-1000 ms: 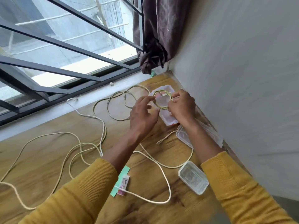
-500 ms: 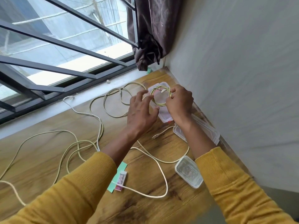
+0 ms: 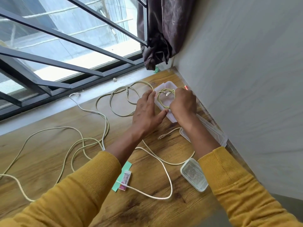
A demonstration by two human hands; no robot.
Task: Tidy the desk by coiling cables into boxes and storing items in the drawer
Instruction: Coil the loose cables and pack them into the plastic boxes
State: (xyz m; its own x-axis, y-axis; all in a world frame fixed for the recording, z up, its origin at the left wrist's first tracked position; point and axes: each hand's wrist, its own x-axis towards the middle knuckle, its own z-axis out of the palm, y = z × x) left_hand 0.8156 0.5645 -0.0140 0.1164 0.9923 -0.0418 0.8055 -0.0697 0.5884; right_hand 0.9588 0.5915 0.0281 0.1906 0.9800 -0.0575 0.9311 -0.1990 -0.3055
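A small coil of yellowish cable (image 3: 165, 99) lies inside a clear plastic box (image 3: 165, 85) at the far right of the wooden desk (image 3: 49, 145), near the wall. My right hand (image 3: 183, 104) is curled over the coil's right side and holds it down in the box. My left hand (image 3: 147, 110) rests flat against the box's left edge, fingers straight and spread. Several loose pale cables (image 3: 105, 125) sprawl across the desk to the left and in front.
A second clear box (image 3: 194, 175) stands near my right forearm, and a flat clear lid (image 3: 213, 131) lies along the wall. A small white tube on a green card (image 3: 125, 179) lies by my left sleeve. Window bars and a dark curtain (image 3: 160, 30) are behind.
Both hands lowered the coil from just above the box down into it. My left hand let go of the coil and opened flat beside the box.
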